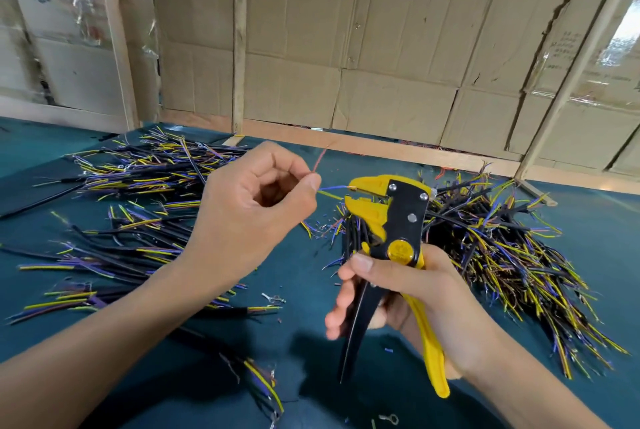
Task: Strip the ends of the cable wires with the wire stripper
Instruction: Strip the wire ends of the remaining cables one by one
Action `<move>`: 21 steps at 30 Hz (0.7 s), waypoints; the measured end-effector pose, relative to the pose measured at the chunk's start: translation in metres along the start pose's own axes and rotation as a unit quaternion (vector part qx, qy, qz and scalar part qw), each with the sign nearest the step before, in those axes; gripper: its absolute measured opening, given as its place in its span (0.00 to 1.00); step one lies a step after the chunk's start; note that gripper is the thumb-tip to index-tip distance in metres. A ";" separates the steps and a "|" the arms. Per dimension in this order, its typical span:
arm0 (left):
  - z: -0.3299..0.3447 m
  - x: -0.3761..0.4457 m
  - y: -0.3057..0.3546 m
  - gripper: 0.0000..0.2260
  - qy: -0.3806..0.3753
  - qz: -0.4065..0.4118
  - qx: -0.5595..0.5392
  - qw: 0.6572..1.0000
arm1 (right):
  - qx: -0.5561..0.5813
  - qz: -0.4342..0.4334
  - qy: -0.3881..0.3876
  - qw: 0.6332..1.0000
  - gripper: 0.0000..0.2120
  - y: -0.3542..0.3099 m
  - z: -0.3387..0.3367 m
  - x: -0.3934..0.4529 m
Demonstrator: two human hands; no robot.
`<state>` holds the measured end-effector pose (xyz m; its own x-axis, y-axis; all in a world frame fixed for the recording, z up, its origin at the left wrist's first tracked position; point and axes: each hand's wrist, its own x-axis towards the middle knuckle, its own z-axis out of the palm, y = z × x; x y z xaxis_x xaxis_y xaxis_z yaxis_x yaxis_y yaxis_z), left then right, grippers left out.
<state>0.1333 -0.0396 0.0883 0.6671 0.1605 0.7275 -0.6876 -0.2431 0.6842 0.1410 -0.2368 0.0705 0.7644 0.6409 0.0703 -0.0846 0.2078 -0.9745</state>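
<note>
Head view: one wire stripper (393,217), emblem unreadable, gripped by right hand (408,297) mid-bench; left hand (256,206) pinches blue wire (334,187) in its jaws, apparently. Two cable piles (138,206) flank.

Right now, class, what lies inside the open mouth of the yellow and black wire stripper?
The tip of a thin blue wire, pinched by the left hand, enters the yellow and black wire stripper. How deep it reaches is hidden by the yellow head.

Matt cardboard wall (398,30), bare wooden battens (239,40), glossy yellow plastic wire stripper (391,220).
</note>
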 end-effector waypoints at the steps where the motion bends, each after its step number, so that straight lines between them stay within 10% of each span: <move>1: -0.001 0.000 -0.001 0.06 -0.002 0.000 0.000 1.000 | 0.001 -0.003 -0.006 1.000 0.14 0.000 -0.001 0.000; 21: -0.004 0.005 -0.012 0.11 -0.072 -0.027 0.029 0.997 | -0.009 -0.013 -0.002 1.000 0.11 0.002 -0.004 0.001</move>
<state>0.1438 -0.0318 0.0838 0.7405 0.0364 0.6711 -0.6340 -0.2936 0.7155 0.1446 -0.2389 0.0680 0.7640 0.6380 0.0960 -0.0531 0.2105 -0.9762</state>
